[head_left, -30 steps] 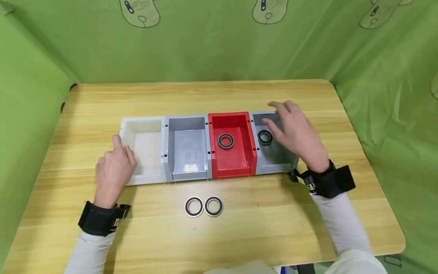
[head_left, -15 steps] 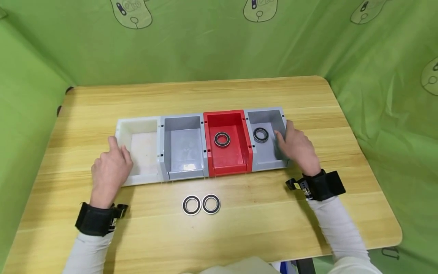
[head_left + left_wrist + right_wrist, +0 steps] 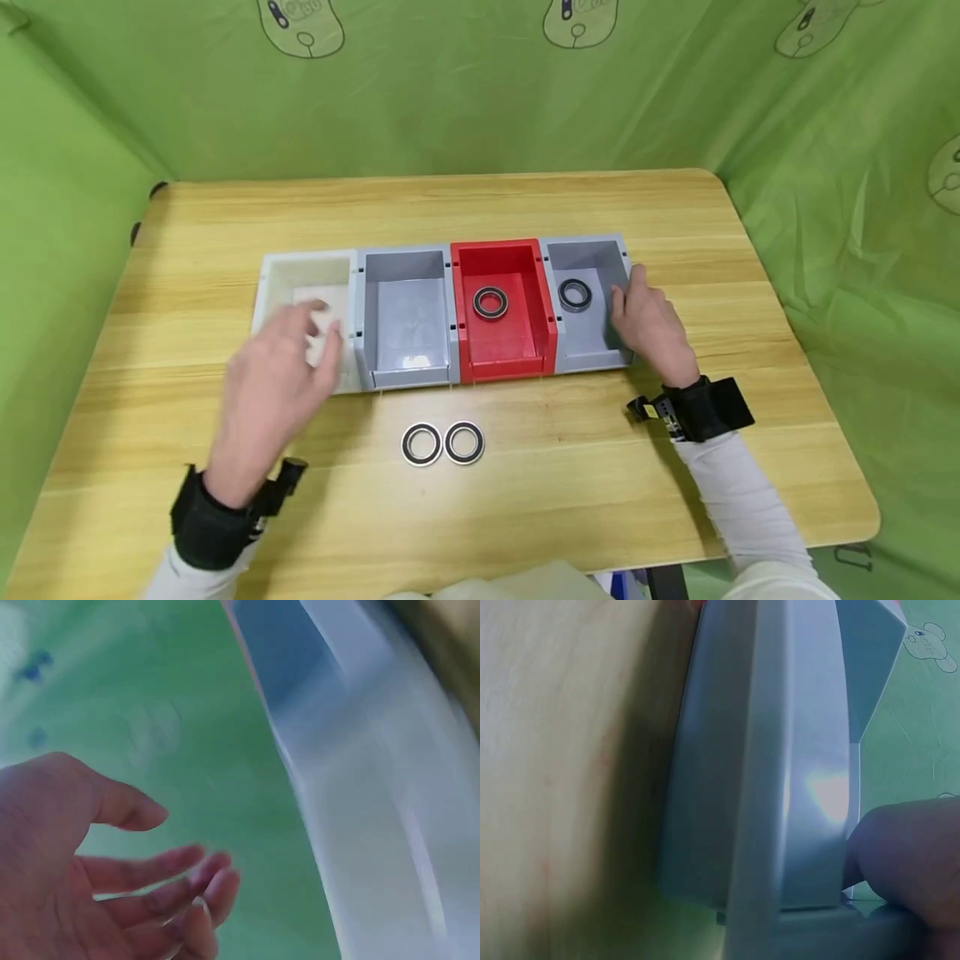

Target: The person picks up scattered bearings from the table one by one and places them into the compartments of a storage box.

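Observation:
My left hand (image 3: 273, 379) hovers over the white bin (image 3: 309, 265) at the row's left end, raised with fingers loosely bent and holding nothing; the left wrist view shows the thumb and fingers (image 3: 154, 874) apart. At the opposite end my right hand (image 3: 651, 327) grips the side wall of the right grey bin (image 3: 592, 348), thumb inside. A ball bearing (image 3: 563, 295) lies in that bin. Beside it, the red bin (image 3: 506, 346) contains another bearing (image 3: 478, 305). Between white and red stands a second grey bin (image 3: 411, 329).
Two more bearings, a left one (image 3: 408, 444) and a right one (image 3: 478, 442), lie side by side on the wooden table (image 3: 555, 492) before the bins. Green cloth (image 3: 465, 108) hangs behind the table and at both sides.
My left hand has let go of the white bin's left side and risen to the right over it. My right hand came down from above the right grey bin and took hold of its side wall.

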The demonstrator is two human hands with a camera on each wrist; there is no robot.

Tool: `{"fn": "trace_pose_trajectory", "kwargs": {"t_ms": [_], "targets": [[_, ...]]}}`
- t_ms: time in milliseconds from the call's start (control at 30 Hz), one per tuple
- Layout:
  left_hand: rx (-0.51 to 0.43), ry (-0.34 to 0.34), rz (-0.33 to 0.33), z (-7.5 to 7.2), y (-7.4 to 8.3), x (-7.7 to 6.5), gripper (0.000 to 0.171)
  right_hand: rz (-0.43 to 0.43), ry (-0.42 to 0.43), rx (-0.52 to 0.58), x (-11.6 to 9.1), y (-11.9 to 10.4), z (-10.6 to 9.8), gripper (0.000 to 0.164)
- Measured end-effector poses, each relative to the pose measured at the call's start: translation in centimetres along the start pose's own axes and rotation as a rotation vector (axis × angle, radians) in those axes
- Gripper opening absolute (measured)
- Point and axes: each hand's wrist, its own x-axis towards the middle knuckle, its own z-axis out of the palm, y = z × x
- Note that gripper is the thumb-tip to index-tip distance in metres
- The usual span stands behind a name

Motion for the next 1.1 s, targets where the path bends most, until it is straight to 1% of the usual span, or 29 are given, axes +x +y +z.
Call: {"fn": "trace_pose_trajectory", "kwargs": {"t_ms": [33, 100, 133, 167, 233, 300, 367, 400, 467, 500, 567, 700, 833, 967, 1100], "targets": [[-0.029, -0.034, 0.048, 0.2, 1.2, -0.2, 0.026, 0.003, -0.004, 0.004, 0.0, 0.0, 0.0, 0.031], [-0.067, -0.132, 0.135, 1.1, 3.4, -1.0, 0.024, 0.009, -0.017, 0.013, 0.0, -0.1, -0.1, 0.032], [-0.078, -0.183, 0.185, 1.6, 4.3, -1.4, 0.024, 0.011, -0.021, 0.017, 0.0, -0.1, -0.1, 0.033], [-0.089, -0.247, 0.223, 2.3, 5.2, -1.8, 0.026, 0.014, -0.024, 0.019, 0.0, -0.1, -0.1, 0.034], [-0.101, -0.355, 0.299, 3.6, 6.6, -2.6, 0.031, 0.020, -0.029, 0.021, 0.1, -0.2, -0.1, 0.035], [-0.096, -0.457, 0.380, 4.8, 7.5, -3.3, 0.036, 0.026, -0.035, 0.020, 0.1, -0.2, -0.1, 0.035], [-0.072, -0.542, 0.442, 5.7, 8.1, -3.9, 0.044, 0.032, -0.036, 0.017, 0.1, -0.2, -0.1, 0.036], [-0.053, -0.561, 0.480, 6.1, 8.3, -4.1, 0.045, 0.036, -0.035, 0.015, 0.1, -0.2, -0.1, 0.036], [-0.006, -0.597, 0.527, 6.6, 8.7, -4.5, 0.044, 0.042, -0.034, 0.010, 0.0, -0.2, -0.1, 0.036], [0.020, -0.603, 0.544, 6.8, 8.9, -4.7, 0.041, 0.045, -0.032, 0.007, 0.0, -0.2, -0.1, 0.036], [0.063, -0.591, 0.576, 7.2, 9.1, -4.9, 0.031, 0.050, -0.028, -0.001, 0.0, -0.3, -0.1, 0.036], [0.126, -0.564, 0.602, 7.4, 9.4, -5.2, 0.021, 0.050, -0.027, -0.004, 0.0, -0.3, -0.1, 0.036], [0.163, -0.549, 0.619, 7.3, 9.4, -5.2, 0.024, 0.044, -0.025, 0.000, 0.0, -0.3, -0.1, 0.036], [0.206, -0.514, 0.667, 7.2, 9.5, -5.3, 0.024, 0.037, -0.022, 0.002, 0.0, -0.2, 0.0, 0.036], [0.225, -0.481, 0.701, 7.3, 9.5, -5.3, 0.021, 0.038, -0.018, 0.001, -0.1, -0.2, 0.0, 0.036]]}}
